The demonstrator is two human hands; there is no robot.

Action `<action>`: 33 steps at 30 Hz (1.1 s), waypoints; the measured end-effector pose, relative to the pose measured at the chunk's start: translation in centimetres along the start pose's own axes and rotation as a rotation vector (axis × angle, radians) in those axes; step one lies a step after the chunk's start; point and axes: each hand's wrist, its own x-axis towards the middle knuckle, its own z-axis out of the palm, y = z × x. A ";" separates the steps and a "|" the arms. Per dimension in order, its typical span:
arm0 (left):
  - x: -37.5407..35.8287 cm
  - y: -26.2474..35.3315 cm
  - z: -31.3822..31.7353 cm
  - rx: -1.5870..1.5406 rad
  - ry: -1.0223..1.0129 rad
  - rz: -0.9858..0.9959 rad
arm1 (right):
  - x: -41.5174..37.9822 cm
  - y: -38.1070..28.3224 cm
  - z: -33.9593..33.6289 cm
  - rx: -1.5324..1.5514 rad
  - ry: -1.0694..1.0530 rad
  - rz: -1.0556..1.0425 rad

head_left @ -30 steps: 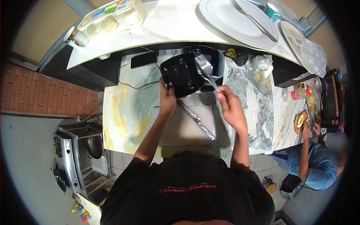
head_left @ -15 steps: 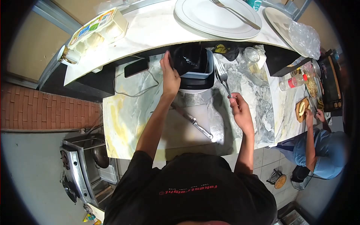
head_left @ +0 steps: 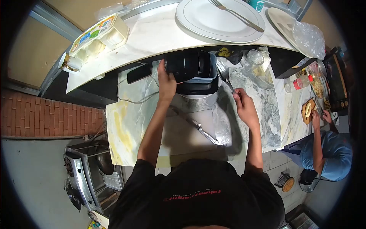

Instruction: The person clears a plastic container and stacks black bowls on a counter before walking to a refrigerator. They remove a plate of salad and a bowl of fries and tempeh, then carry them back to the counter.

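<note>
My left hand (head_left: 166, 82) is closed on the left side of a glossy black container (head_left: 185, 65), tilted over a blue-grey rectangular tub (head_left: 214, 68). Its contents, if any, are hidden from me. Under the tub is a black base (head_left: 196, 88) on something round and white. In my right hand (head_left: 246, 107) is a metal fork (head_left: 224, 73), tines pointing away from me, just right of the tub. Nearer my body, a knife (head_left: 206, 134) with a metallic handle lies on a pale cutting board (head_left: 183, 131).
A phone (head_left: 138, 73) with a cable lies left. On the raised shelf are an egg carton (head_left: 101, 36), a white plate (head_left: 206, 23) and another fork (head_left: 244, 19). A clear jug (head_left: 254, 61) stands right. A co-worker (head_left: 324, 152) handles food on a small board (head_left: 308, 110).
My left hand has moved slightly left and turned the black container, so more of its side shows. My right hand still has the fork, shifted slightly.
</note>
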 end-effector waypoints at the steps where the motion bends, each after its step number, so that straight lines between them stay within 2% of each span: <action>1: -0.8 2.3 -0.4 -0.400 -0.020 -0.302 | 0.6 -0.4 -0.1 -0.049 -0.013 -0.019; 2: -0.8 2.3 -0.6 -0.402 -0.015 -0.306 | 1.2 -0.7 -0.1 -0.053 -0.018 -0.019; 4: -0.2 2.1 -1.1 -0.448 0.052 -0.570 | 2.5 -1.4 0.0 -0.100 0.028 -0.033; 5: 0.3 1.5 -1.4 -0.453 0.063 -0.570 | 3.1 -1.3 0.4 -0.046 0.056 -0.062; 7: 1.8 0.3 -1.7 -0.113 -0.088 -0.608 | 3.6 -1.5 0.6 -0.024 0.042 -0.052; 10: 3.5 1.6 -1.0 -0.099 -0.148 -0.737 | 3.5 -1.1 1.4 0.016 0.027 -0.046; 11: 3.6 -0.4 -0.4 -0.068 -0.184 -0.642 | 3.5 -0.7 1.6 0.028 0.032 -0.063; 12: 3.8 -1.9 0.1 -0.065 -0.191 -0.640 | 3.3 -0.3 1.7 0.031 0.038 -0.059; 14: 4.3 -2.9 0.9 0.457 -0.358 -0.312 | 2.8 0.2 1.8 0.038 -0.010 0.009; 15: 3.9 -2.6 1.5 0.669 -0.336 -0.293 | 2.5 0.2 1.6 0.028 -0.011 0.028; 18: 3.2 0.1 1.5 0.809 -0.397 -0.379 | 2.0 1.5 1.0 0.040 0.007 0.015; 20: 2.8 0.7 0.7 0.810 -0.406 -0.356 | 1.9 2.2 0.3 0.059 0.015 0.021; 22: 2.1 -1.8 -0.1 0.564 -0.263 -0.295 | 1.9 2.3 -0.1 0.077 0.022 0.028; 23: 1.8 -3.9 -0.5 0.441 -0.222 -0.379 | 2.0 1.8 -0.6 0.050 0.005 0.026; 24: 1.5 -5.2 -1.0 0.442 -0.225 -0.381 | 2.3 1.4 -1.0 0.022 -0.012 0.024; 26: 1.0 -7.8 -2.2 0.172 -0.312 -0.570 | 3.3 0.7 -1.3 0.011 -0.015 -0.019; 27: 0.8 -9.0 -2.7 0.224 -0.384 -0.645 | 3.8 -0.2 -1.5 -0.026 -0.036 -0.033; 29: -0.4 -10.1 -2.4 0.134 -0.382 -0.678 | 4.8 -3.0 -2.3 -0.137 -0.069 -0.017; 30: -1.1 -10.1 -2.2 0.045 -0.381 -0.709 | 5.7 -2.6 -1.9 -0.139 -0.071 -0.018; 32: -2.2 -9.7 -1.5 0.016 -0.326 -0.681 | 7.4 -0.9 -0.3 -0.346 0.002 -0.121; 33: -2.5 -9.4 -1.1 0.044 -0.280 -0.625 | 7.7 -0.7 0.2 -0.383 -0.024 -0.129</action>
